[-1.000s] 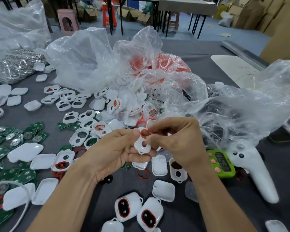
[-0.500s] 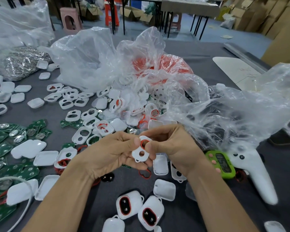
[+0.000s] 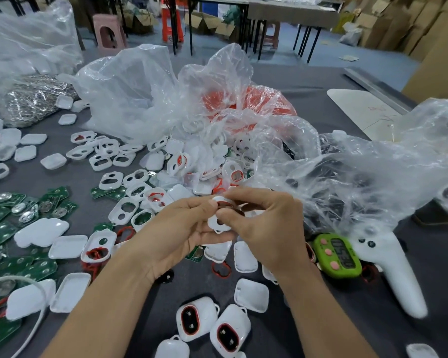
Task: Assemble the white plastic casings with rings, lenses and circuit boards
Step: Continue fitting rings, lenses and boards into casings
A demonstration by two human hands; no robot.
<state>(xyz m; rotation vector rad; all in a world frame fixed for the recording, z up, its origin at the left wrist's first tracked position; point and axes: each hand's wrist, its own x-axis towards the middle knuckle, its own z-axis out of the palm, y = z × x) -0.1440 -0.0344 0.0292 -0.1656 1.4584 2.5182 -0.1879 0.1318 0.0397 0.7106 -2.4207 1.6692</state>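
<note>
Gripping white casing w/ red ring: L hand, R hand fingers pinch it.

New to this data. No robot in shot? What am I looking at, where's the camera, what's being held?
No robot: these are a person's two bare hands. All pictures come from one wide-angle camera worn on the head, looking forward and down, so the forearms enter from the bottom. The left hand holds a white casing with two openings. The right hand pinches a red ring at its upper opening, though that spot is blurred. On the grey table lie loose white casings, green circuit boards, two finished casings with red rings and dark lenses, a green timer, a white handheld controller and clear plastic bags of parts.
</note>
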